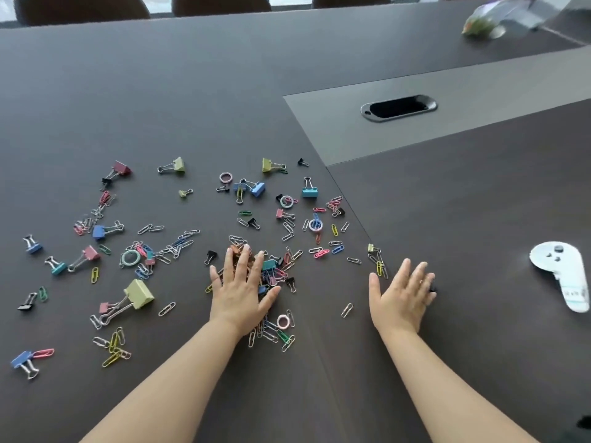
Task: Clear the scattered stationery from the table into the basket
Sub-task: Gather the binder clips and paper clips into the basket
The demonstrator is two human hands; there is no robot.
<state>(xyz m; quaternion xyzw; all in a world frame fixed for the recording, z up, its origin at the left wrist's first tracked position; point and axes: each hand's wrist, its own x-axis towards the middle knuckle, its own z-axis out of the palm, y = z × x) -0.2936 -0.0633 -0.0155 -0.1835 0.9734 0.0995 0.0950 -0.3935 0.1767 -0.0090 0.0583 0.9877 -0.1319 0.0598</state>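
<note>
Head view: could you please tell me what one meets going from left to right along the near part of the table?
Blue binder clip → big yellow binder clip → left hand on the clip pile → right hand → white controller.

Coloured paper clips [174,246] and binder clips [139,294] lie scattered; densest heap [275,273] central; basket perhaps unseen.

We see 1 white handheld controller [563,276] on the dark table [463,193], an oval cable port [398,107], and chairs [220,4] behind.
</note>
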